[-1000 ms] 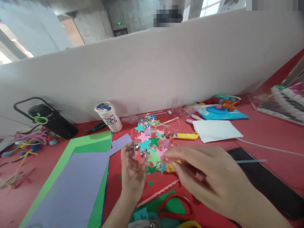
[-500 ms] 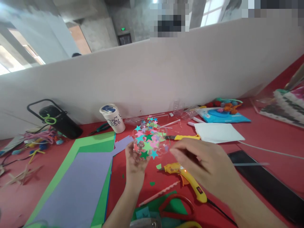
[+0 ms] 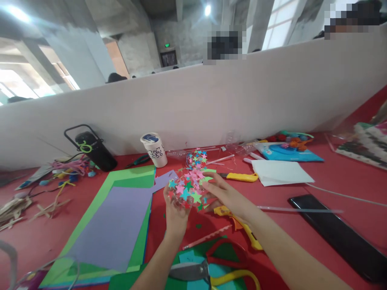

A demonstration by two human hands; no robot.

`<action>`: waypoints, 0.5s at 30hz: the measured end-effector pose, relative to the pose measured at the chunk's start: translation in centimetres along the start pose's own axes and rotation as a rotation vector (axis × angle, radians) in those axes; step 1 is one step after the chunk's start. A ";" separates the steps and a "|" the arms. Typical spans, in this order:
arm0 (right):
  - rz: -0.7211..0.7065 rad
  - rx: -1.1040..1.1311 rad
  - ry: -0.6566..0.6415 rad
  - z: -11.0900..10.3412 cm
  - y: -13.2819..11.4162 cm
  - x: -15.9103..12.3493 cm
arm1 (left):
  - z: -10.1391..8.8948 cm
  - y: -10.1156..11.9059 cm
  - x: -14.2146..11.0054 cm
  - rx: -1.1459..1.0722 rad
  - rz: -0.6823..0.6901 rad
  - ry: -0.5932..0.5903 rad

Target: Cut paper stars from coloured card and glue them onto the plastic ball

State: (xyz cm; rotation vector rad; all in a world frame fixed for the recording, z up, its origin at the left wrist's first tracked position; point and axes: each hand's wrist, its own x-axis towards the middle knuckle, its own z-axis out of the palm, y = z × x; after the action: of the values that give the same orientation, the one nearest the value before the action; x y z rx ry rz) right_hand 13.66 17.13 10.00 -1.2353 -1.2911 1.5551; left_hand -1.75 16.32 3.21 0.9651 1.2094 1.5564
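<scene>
A clear, see-through object covered in colourful paper stars is held up above the red table; its exact kind I cannot make out. My left hand cups it from the lower left, fingers partly hidden behind it. On its right side, my right hand has its fingers bent around the edge, touching the stars. A smaller cluster of stars shows just beyond it. Under my right wrist lies a yellow hot glue gun, partly covered by the arm. A pink pencil lies below the hands.
Scissors lie on green paper at the front. Purple paper covers green sheets on the left. Behind are a paper cup, a black bottle and a yellow utility knife. A black phone-like slab lies right, near white paper.
My right hand has moved in from the right and now touches the star-covered object, which it was apart from half a second ago. The view has tilted up and shifted left.
</scene>
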 end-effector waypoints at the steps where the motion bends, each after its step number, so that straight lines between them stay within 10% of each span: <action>1: 0.011 0.012 0.000 0.3 0.2 0.1 | -0.1 0.0 0.0 0.016 0.001 0.000; 15: 0.086 -0.148 0.078 1.4 3.3 5.1 | -2.9 -1.8 1.0 0.145 -0.075 -0.128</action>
State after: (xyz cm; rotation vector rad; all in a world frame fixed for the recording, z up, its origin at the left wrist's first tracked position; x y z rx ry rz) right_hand 11.15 20.93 5.77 -1.4474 -1.3373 1.4763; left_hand -4.43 16.66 0.87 1.0841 1.2667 1.3426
